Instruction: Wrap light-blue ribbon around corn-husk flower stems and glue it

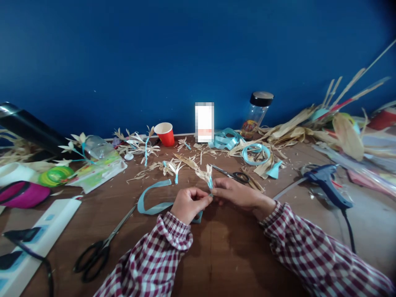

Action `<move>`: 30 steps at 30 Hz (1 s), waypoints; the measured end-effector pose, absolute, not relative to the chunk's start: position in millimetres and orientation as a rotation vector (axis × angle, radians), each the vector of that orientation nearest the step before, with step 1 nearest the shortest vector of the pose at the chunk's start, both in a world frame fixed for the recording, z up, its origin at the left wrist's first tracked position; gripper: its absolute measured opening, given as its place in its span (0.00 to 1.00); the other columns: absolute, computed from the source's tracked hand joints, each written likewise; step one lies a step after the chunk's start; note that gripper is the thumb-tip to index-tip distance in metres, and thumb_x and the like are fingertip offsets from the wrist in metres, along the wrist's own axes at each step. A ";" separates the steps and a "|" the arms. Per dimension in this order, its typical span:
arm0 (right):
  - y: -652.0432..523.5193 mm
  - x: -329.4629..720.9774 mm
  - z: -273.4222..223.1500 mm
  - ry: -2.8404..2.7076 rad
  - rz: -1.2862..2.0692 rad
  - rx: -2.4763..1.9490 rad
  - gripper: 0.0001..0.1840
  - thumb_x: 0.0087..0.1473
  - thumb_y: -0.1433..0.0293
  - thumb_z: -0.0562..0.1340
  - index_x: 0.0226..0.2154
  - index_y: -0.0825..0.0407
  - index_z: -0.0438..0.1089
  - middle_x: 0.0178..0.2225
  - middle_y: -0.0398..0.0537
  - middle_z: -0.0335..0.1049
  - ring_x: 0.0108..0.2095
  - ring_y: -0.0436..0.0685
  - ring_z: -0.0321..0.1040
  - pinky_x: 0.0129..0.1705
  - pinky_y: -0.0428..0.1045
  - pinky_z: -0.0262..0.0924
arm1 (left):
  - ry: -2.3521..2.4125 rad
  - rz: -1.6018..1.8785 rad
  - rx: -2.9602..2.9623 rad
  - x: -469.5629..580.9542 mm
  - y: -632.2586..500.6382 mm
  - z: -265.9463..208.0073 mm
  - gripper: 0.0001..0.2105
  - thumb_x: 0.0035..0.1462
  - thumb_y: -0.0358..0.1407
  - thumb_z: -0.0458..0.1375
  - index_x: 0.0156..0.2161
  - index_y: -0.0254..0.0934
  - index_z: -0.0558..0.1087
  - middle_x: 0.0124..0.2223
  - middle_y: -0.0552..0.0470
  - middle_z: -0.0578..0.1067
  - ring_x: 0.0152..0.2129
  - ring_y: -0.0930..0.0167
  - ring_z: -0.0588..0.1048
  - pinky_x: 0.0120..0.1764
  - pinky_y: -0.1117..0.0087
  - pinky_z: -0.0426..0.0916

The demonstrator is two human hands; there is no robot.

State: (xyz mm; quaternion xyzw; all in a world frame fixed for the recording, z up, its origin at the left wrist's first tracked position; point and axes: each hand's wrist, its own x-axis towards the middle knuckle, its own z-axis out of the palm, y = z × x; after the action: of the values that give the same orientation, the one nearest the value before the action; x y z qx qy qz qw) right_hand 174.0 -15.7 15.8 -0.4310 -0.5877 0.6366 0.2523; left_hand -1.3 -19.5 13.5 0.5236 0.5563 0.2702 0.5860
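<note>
Blue wall point(198, 53) is rising behind a littered brown table point(235, 255).
At near left a power strip point(62, 218) and scissors point(107, 242) are lying; a blue ribbon point(142, 202) is curling behind the left hand point(189, 205), which is pinching the foot of a husk flower point(204, 175) at the middle. The right hand point(236, 193) is gripping its blue-wrapped stem point(210, 183). A slackening pinch could be letting it unwind and splay. At right a glue gun point(329, 185) is resting; its cord point(350, 231) snagging on the right sleeve point(312, 237) could tip it.
</note>
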 end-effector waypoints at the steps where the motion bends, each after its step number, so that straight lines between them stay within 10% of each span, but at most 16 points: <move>1: -15.8 173.8 15.5 -1.610 1.717 -1.184 0.18 0.50 0.55 0.60 0.29 0.54 0.64 0.25 0.42 0.64 0.23 0.47 0.61 0.25 0.44 0.59 | 1.300 0.628 1.221 -1.0 -19.8 14.4 0.09 0.37 0.37 0.65 0.21 0.33 0.73 0.14 0.58 0.67 0.12 0.79 0.61 0.15 0.78 0.55; 17: -20.4 166.9 12.8 -1.649 1.296 -1.414 0.12 0.50 0.62 0.61 0.24 0.53 0.64 0.19 0.40 0.61 0.20 0.47 0.56 0.20 0.43 0.49 | 1.291 0.773 1.249 2.7 -22.7 6.0 0.09 0.39 0.38 0.64 0.23 0.33 0.74 0.16 0.58 0.66 0.11 0.82 0.57 0.14 0.78 0.50; 30: -20.0 170.4 7.9 -1.112 1.910 -0.912 0.14 0.50 0.60 0.63 0.30 0.55 0.70 0.24 0.42 0.64 0.24 0.45 0.60 0.25 0.40 0.57 | 0.947 0.797 0.701 3.6 -21.2 11.1 0.17 0.30 0.39 0.70 0.21 0.31 0.68 0.15 0.63 0.58 0.11 0.85 0.51 0.13 0.82 0.40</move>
State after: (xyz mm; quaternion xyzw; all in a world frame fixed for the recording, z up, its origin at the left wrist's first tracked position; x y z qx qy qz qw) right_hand 170.4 -20.0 7.9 -0.3549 -0.4326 0.7432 0.3667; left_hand 3.6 -21.2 11.1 0.3217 0.4347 0.3658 0.7574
